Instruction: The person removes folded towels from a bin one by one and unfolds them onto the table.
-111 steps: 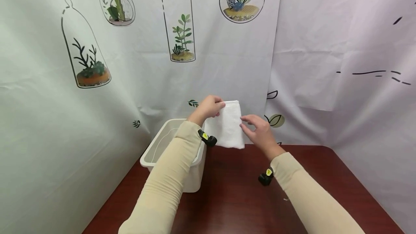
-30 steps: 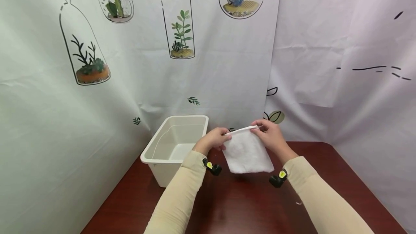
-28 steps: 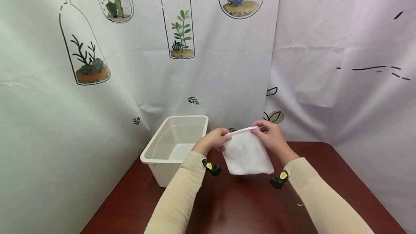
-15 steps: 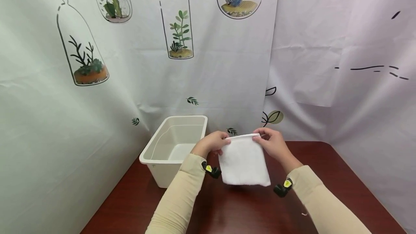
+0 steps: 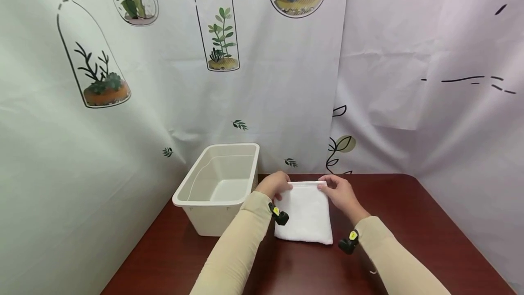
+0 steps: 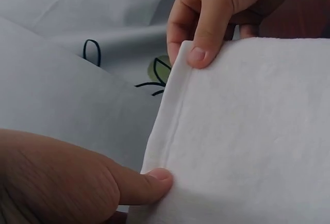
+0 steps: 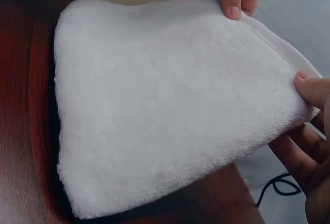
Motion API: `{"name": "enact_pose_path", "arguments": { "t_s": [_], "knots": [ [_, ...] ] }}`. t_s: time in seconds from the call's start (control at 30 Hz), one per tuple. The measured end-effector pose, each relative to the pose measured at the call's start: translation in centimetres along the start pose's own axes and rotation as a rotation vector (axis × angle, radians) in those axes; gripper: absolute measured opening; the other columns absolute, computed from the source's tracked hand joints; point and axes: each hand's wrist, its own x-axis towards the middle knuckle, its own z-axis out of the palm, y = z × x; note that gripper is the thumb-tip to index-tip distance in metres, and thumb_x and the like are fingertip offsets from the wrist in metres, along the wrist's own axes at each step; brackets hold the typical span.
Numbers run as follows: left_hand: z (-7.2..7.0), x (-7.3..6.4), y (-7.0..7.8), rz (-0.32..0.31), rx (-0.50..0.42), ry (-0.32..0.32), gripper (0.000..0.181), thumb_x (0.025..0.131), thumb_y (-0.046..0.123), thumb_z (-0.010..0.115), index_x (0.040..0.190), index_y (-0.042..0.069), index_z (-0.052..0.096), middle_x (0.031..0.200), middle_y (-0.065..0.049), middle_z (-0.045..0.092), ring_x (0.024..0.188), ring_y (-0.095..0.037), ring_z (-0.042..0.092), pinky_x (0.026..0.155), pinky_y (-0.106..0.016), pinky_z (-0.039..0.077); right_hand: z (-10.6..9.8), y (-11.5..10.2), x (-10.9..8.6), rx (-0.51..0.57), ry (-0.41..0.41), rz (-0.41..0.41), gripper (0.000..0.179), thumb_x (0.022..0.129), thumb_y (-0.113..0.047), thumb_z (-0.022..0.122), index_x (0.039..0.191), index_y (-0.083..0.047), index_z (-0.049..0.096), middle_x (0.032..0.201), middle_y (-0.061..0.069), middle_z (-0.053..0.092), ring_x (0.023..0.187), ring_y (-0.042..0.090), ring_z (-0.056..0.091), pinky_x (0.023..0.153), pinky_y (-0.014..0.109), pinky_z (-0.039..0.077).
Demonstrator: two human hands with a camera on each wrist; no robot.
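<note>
A folded white towel (image 5: 306, 217) with a fluffy face and a hemmed far edge is held between both hands. My left hand (image 5: 276, 185) pinches its far left corner, the thumb (image 6: 154, 182) lying on top of the hem. At the far right corner my right hand (image 5: 340, 195) pinches the same hem, thumb above and fingers (image 7: 296, 157) beneath. The towel's near edge lies low over the dark red table (image 5: 303, 272); whether it touches the wood I cannot tell. The right wrist view shows the towel (image 7: 170, 100) slightly sagging, its underside hidden.
To the left of the towel stands a white plastic tub (image 5: 217, 215), its inside bare, close to my left forearm. Behind the table hangs a white curtain (image 5: 286, 90) printed with plants in glass jars. Dark red tabletop extends to the right and front.
Earlier the towel hung higher, beside the tub, in my left hand with my right at its edge. Since then both hands have gripped the hem corners and lowered it flatter towards the table.
</note>
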Motion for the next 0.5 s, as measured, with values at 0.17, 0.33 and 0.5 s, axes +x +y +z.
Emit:
{"name": "enact_pose_path", "arguments": {
  "t_s": [0.17,0.33,0.5],
  "knots": [
    [1.7,0.9,-0.6,0.000,0.060,0.109,0.025,0.096,0.020,0.070,0.118,0.006,0.070,0.101,-0.009,0.069,0.055,-0.019,0.061,0.056,-0.032,0.050,0.6,0.9,0.4,-0.043,0.007,0.005,0.027,0.095,-0.018,0.072,0.119,-0.006,0.069,0.107,0.013,0.069,0.084,0.023,0.060,0.068,0.032,0.050],
    [3.2,2.2,-1.3,0.047,0.124,0.274,0.019,0.096,0.025,0.070,0.108,0.010,0.074,0.097,-0.004,0.072,0.071,-0.017,0.062,0.070,-0.033,0.052,1.1,1.7,0.8,-0.085,0.037,-0.013,0.029,0.096,-0.016,0.069,0.124,-0.006,0.066,0.108,0.015,0.067,0.091,0.028,0.060,0.077,0.039,0.051],
    [4.3,2.8,-1.9,0.057,0.004,0.372,0.012,0.099,0.021,0.066,0.103,0.013,0.074,0.099,-0.003,0.072,0.085,-0.019,0.063,0.077,-0.035,0.054,1.4,2.3,1.2,-0.130,0.060,-0.005,0.034,0.096,-0.011,0.067,0.129,-0.003,0.062,0.121,0.020,0.065,0.110,0.036,0.063,0.092,0.050,0.052]
  ]
}}
